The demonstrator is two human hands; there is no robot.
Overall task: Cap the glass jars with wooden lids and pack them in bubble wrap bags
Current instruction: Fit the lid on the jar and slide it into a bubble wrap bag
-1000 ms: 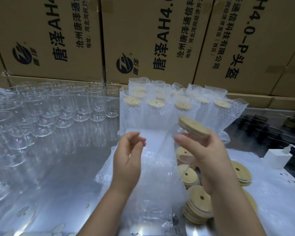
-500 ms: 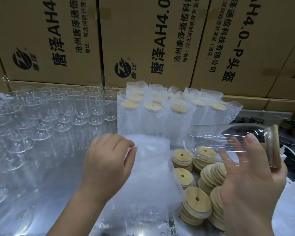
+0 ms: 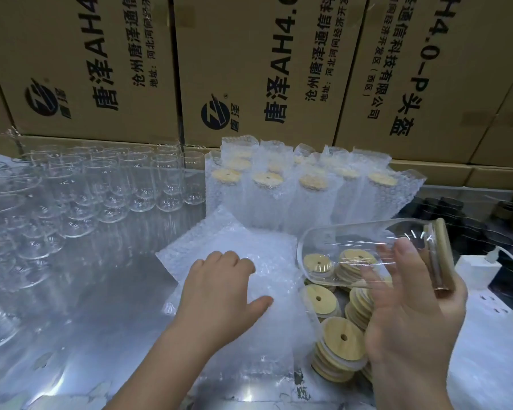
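A person's left hand [image 3: 219,291] lies knuckles-up on a flat stack of bubble wrap bags [image 3: 234,232] in the middle of a shiny table [image 3: 101,306]. Its fingers bend down onto the top bag and its thumb is spread out to the right. The right hand [image 3: 412,315] grips a glass jar [image 3: 353,253] held sideways in the air just right of the stack, above loose wooden lids [image 3: 338,341]. The jar's base points left, and its wooden lid [image 3: 443,255] caps the right end.

The left fingertips are hidden behind the knuckles, so it cannot be told whether they pinch the bag or only press it. The right hand is blurred, some fingers showing only through the glass. Both forearms are cut off at the lower edge. The top bag's opening cannot be made out.

Half a second ago the left thumb was tucked against the fingers; now it points outward. The jar stays sideways in the same grip.

Behind stand bagged jars [image 3: 308,187], bare glasses [image 3: 116,184] to the left, and printed cardboard boxes [image 3: 86,69].
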